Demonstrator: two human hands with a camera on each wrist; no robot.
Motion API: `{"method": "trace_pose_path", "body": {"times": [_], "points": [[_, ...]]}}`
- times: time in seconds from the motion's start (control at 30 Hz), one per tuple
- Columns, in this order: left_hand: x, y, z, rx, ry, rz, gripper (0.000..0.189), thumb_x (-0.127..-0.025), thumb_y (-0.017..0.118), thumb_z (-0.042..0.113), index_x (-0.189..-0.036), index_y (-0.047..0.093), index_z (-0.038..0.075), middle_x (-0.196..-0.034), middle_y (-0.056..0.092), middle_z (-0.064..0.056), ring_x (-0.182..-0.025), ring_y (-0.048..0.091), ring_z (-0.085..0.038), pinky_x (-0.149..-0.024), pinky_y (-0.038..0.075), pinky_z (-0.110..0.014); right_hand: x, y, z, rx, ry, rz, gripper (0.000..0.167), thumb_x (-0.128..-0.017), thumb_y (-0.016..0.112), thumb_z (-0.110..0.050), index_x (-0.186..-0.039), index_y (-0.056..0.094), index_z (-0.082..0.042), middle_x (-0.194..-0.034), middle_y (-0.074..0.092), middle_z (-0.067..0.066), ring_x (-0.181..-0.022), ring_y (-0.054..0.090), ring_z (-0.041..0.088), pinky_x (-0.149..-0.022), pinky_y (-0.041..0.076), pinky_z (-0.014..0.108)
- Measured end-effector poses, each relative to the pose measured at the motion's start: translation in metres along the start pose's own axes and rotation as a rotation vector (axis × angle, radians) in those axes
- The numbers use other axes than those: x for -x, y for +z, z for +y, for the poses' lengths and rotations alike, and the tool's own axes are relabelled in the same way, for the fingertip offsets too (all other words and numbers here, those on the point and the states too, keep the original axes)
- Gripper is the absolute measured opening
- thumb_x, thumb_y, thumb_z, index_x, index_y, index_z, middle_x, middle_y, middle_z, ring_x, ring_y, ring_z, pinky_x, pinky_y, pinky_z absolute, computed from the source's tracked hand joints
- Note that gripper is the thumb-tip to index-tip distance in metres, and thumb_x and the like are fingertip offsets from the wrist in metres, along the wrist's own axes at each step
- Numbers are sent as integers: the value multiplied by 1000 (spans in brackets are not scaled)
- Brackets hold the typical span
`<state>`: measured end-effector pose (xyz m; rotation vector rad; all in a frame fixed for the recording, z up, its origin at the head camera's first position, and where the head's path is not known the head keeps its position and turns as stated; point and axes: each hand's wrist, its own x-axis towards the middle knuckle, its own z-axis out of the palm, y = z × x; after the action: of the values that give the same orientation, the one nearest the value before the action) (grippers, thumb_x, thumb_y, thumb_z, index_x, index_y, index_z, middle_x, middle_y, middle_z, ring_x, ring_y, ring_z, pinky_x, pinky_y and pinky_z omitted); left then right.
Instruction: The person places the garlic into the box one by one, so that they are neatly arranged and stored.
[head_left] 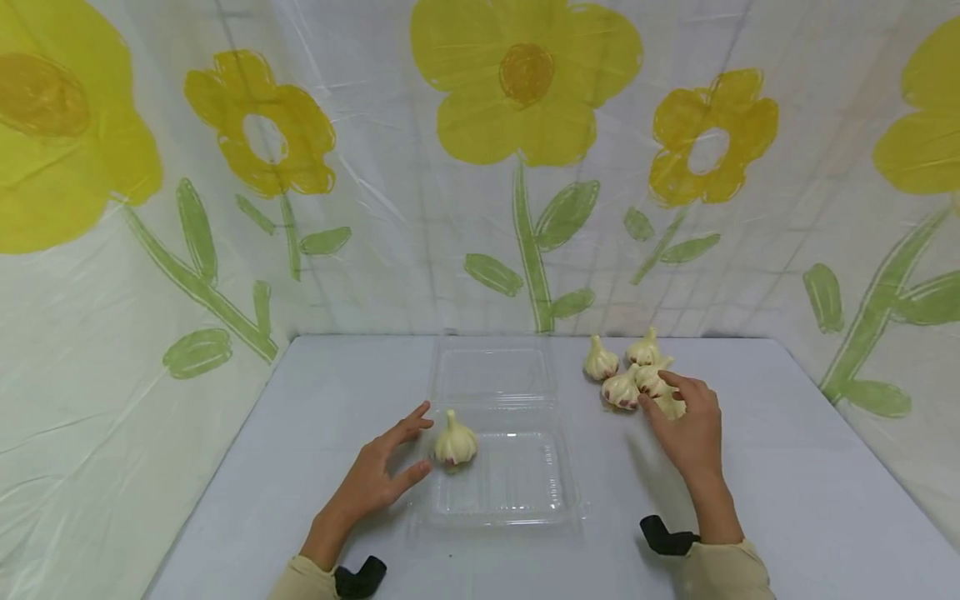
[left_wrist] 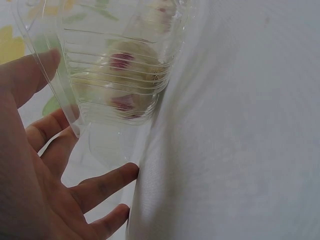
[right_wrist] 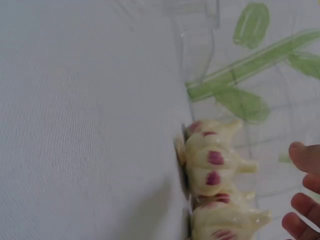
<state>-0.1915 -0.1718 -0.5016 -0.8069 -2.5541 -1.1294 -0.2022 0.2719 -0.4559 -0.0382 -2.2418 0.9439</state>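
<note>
A clear plastic clamshell container (head_left: 558,467) lies with its lid (head_left: 491,375) folded back, away from the person. One garlic bulb (head_left: 455,442) sits at the left side of its base, seen through the ridged wall in the left wrist view. My left hand (head_left: 378,475) is spread at the container's left edge, thumb and fingers extended around that side without gripping. Over at the right, my right hand (head_left: 688,425) hovers above a cluster of garlic bulbs (head_left: 621,390), fingers loosely bent. The right wrist view shows a gap between those fingertips (right_wrist: 296,225) and the bulbs (right_wrist: 215,160).
A white cloth covers the table (head_left: 337,383). Behind it hangs a pale sheet (head_left: 375,250) printed with yellow flowers. Black wrist mounts (head_left: 667,537) project from both sleeves, close above the tabletop.
</note>
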Motion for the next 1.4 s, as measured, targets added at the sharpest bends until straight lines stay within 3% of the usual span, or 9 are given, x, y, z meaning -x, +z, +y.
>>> {"method": "trace_pose_path", "body": {"times": [0.3,0.47,0.63,0.9,1.13,1.4], "points": [[0,0,-1,3,4,-3,81,-91,73,21,-161,32,28,-141,64,1,-123,67,-27,-101,49,-63,0,-12,24,50,108,-30,50,-82,82,-7,-127,64,7,-121,64,28,-100,57,44,-83,37,42],[0,1,-1,1,8,1,81,-91,73,22,-161,32,28,-141,64,1,-123,67,-26,-101,49,-62,1,-18,32,78,209,-139,56,-87,79,-14,-134,58,8,-130,60,30,-108,57,46,-87,42,48],[1,1,-1,0,4,0,80,-92,73,24,-161,33,26,-142,64,2,-123,67,-26,-101,49,-63,2,-20,39,128,260,-259,64,-90,77,-22,-139,53,11,-136,55,35,-114,57,50,-92,45,57],[1,0,-1,6,-3,-5,77,-92,73,24,-160,36,19,-142,64,0,-123,67,-27,-101,49,-63,3,-19,45,138,267,-354,69,-92,74,-29,-143,49,11,-137,53,36,-113,57,50,-89,47,57],[1,1,-1,6,-10,-6,81,-91,73,22,-161,32,30,-142,63,4,-124,66,-27,-101,49,-63,4,-18,48,156,216,-345,64,-91,76,-24,-140,53,10,-128,59,35,-103,62,45,-79,47,42],[0,0,1,11,-9,-7,79,-91,73,22,-160,35,23,-141,64,1,-124,66,-27,-101,49,-63,4,-18,50,154,212,-336,63,-90,78,-23,-140,54,7,-125,62,32,-100,64,42,-76,47,37]]}}
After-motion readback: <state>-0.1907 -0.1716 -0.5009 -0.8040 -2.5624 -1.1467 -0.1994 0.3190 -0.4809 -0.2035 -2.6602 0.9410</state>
